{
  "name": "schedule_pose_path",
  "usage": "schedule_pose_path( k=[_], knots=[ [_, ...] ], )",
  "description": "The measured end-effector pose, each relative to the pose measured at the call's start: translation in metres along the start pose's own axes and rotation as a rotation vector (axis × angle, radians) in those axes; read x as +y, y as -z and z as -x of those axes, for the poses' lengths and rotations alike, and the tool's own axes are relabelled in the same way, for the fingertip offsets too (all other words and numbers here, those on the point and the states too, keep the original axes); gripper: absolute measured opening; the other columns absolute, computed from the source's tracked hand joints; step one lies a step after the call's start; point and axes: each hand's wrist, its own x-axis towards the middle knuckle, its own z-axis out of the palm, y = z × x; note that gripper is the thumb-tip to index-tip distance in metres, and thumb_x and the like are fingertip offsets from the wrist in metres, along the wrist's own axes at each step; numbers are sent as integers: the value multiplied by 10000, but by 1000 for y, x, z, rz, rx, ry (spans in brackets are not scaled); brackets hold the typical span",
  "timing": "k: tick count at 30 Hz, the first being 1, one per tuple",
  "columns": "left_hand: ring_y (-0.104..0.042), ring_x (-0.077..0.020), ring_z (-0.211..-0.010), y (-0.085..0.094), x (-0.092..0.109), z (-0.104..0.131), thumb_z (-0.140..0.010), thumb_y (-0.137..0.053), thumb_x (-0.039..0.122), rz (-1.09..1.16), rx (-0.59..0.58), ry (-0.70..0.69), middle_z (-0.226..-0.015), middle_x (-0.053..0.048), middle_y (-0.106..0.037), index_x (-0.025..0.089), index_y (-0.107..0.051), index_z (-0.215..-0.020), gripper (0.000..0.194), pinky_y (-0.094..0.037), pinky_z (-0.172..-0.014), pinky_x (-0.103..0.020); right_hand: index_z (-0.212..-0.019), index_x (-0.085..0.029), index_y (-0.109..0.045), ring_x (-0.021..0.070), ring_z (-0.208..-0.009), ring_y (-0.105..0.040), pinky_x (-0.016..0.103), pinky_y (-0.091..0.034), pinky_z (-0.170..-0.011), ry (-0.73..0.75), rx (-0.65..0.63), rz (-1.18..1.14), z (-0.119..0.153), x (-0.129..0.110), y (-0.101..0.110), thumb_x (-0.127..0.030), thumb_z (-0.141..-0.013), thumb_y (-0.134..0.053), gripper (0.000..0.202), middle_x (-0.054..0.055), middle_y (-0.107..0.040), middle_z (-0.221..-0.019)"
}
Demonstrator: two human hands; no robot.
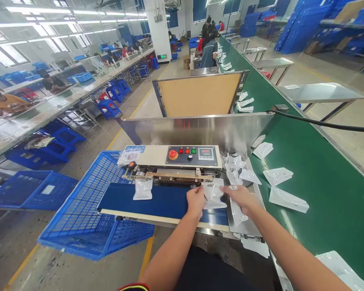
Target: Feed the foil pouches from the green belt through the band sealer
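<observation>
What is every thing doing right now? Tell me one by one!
Left hand: holding the clear bag.
Right hand: holding the same bag.
Clear bag: flat at the sealer's slot.
Second bag: lying on the blue belt.
Blue crate: tilted beside the machine.

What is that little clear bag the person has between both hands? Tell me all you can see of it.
The clear plastic pouch looks thin, glossy and whitish, with something pale inside that I cannot make out. It lies flat at the right end of the blue belt, its top edge toward the sealing machine. The left hand holds its left side, the right hand its right side.
</observation>
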Motion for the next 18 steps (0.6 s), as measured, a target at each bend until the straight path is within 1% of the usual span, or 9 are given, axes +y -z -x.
schedule_pose_path(
  k=[2,5,6,7,10,11,12,15,18],
  knots=[
    [-677,-206,-720,21,7,6,-758,-835,757,10,37,-31,-794,-108,-757,120,-833,-835,642,-520,-641,-288,-852,-204,-805,243,-674,-686,334,-525,-609,-7,5,-21,12,2,4,-597,-680,-921,444,84,-770,-730],
    [-749,-265,-1033,48,13,32,-846,-821,704,-52,125,-263,-1138,-158,-808,167,-844,-1099,595,-602,-876,-335,-969,-197,-824,245,-729,-703,322,-523,-626,-1,103,-107,37,9,15,-700,-707,-895,572,90,-811,-831],
    [-751,-271,-1071,51,13,43,-871,-823,673,-99,101,-359,-1180,-157,-806,183,-838,-1151,565,-607,-925,-352,-994,-193,-822,245,-727,-702,319,-520,-615,-5,137,-150,45,11,17,-731,-702,-893,617,89,-813,-836],
    [-757,-274,-1059,51,12,55,-887,-828,643,-152,22,-432,-1174,-153,-811,193,-837,-1176,534,-615,-943,-367,-1026,-189,-819,243,-714,-696,316,-517,-602,-13,159,-198,52,11,16,-758,-698,-889,661,81,-805,-817],
    [-762,-261,-938,30,5,83,-915,-827,577,-273,-373,-477,-1072,-121,-834,200,-851,-1166,454,-633,-891,-370,-1121,-181,-816,231,-695,-688,308,-527,-593,-16,130,-342,60,6,3,-798,-701,-880,748,47,-768,-760],
    [-754,-256,-928,20,3,87,-937,-804,567,-289,-441,-475,-1058,-113,-837,196,-853,-1152,431,-627,-880,-362,-1146,-183,-816,235,-737,-707,310,-548,-621,8,111,-401,59,4,-2,-807,-714,-866,760,53,-779,-801],
    [-744,-250,-925,10,1,88,-968,-766,564,-290,-454,-474,-1048,-109,-836,190,-851,-1132,418,-617,-870,-351,-1174,-190,-815,246,-807,-732,318,-576,-667,40,92,-467,58,3,-7,-817,-732,-845,768,66,-799,-876],
    [-700,-216,-821,-11,-1,81,-1028,-663,601,-217,-334,-417,-921,-89,-805,164,-818,-1026,464,-572,-784,-314,-1213,-208,-813,286,-996,-764,367,-626,-826,120,60,-566,56,11,-9,-825,-752,-822,770,101,-828,-1075],
    [-673,-195,-749,-14,-3,72,-978,-711,647,-112,-318,-323,-862,-73,-779,153,-799,-1002,503,-533,-721,-286,-1080,-189,-851,305,-983,-758,388,-618,-868,143,56,-382,59,33,1,-785,-702,-883,706,112,-840,-1034]
  ],
)
